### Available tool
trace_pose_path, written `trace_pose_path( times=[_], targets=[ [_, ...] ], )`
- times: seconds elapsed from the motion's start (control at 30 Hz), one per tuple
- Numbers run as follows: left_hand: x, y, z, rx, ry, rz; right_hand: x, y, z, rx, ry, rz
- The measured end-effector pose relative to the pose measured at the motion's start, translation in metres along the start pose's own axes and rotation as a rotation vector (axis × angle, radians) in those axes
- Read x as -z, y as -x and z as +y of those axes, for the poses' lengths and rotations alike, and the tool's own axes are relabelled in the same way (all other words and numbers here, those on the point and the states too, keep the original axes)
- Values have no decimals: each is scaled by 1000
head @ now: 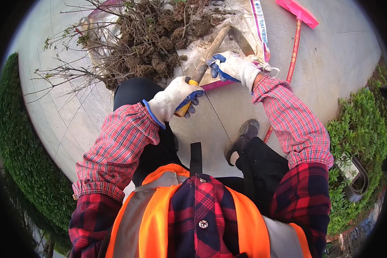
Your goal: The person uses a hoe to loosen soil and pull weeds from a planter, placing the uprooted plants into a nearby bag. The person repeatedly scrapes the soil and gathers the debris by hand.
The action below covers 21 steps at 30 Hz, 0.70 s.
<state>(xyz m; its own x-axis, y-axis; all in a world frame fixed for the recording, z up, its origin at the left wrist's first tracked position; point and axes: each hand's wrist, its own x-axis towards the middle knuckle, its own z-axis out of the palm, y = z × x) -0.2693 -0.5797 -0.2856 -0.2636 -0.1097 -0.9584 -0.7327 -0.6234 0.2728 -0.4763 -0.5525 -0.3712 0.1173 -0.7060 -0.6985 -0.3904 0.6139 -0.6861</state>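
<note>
My left hand, in a white knit glove with a blue coated palm, is closed around a yellow handle; what tool it belongs to is hidden. My right hand, gloved alike, pinches a short, thin, pale piece that looks like a twig. Between the hands and beyond them, a wooden tool handle lies slanting over a dirty woven plastic sack. Bare-stemmed plants with clods of soil on their roots rest on the sack, at the upper left of my hands.
A pink broom with a red handle lies on the paving at right. Clipped hedge borders the left side. Leafy shrubs and a dark metal fixture stand at right. My shoe is below my right hand.
</note>
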Motion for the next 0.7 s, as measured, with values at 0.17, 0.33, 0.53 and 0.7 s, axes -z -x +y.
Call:
trace_pose_path(
  times=[0.17,0.33,0.53,0.7],
  targets=[
    [-3,4,0,-76,159,-54,-14,2,12,54,0,454],
    [-5,7,2,-75,267,-151,-35,16,12,322,282,318],
    [-10,7,0,-97,352,-204,-45,19,29,92,-127,580],
    [-10,9,-1,-102,376,-226,-43,17,21,332,-7,382]
  ],
)
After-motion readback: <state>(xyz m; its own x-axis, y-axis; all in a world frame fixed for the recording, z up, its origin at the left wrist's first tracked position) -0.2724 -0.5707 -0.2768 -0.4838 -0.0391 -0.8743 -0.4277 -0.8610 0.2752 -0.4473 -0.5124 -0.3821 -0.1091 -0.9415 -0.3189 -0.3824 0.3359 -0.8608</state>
